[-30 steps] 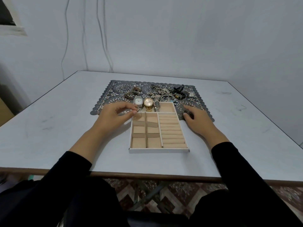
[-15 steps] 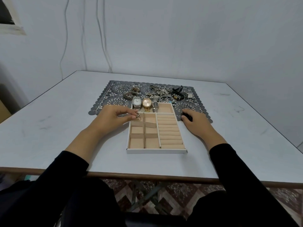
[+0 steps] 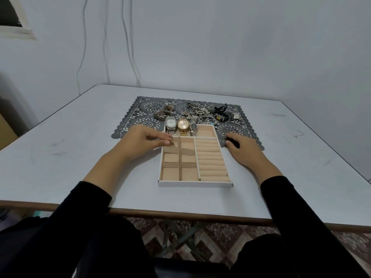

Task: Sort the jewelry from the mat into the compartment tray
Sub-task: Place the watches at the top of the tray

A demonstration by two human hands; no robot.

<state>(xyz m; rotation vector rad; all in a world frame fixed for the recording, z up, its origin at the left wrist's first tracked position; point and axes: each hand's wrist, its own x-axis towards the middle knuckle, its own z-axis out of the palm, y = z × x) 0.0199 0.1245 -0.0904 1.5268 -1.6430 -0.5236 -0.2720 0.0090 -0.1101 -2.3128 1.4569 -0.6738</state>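
Observation:
A beige compartment tray (image 3: 195, 184) with a white rim sits on the table, its far end on the grey lace mat (image 3: 132, 122). Three watches (image 3: 183, 125) lie in the tray's far long compartment. My left hand (image 3: 140, 142) pinches a small gold ring (image 3: 172, 144) over the tray's far-left square compartment. My right hand (image 3: 244, 150) rests on the mat's near right edge beside the tray, fingers curled over something small and dark. A tangle of bracelets and chains (image 3: 202, 113) and loose rings (image 3: 233, 127) lies on the mat.
The white table (image 3: 80, 157) reaches to a brown front edge near my body. White cables (image 3: 128, 47) hang down the back wall. A patterned floor shows under the table.
My left hand has drawn back from the watches with a ring and now holds it over the far-left square compartment. My right hand has stayed at the mat's edge.

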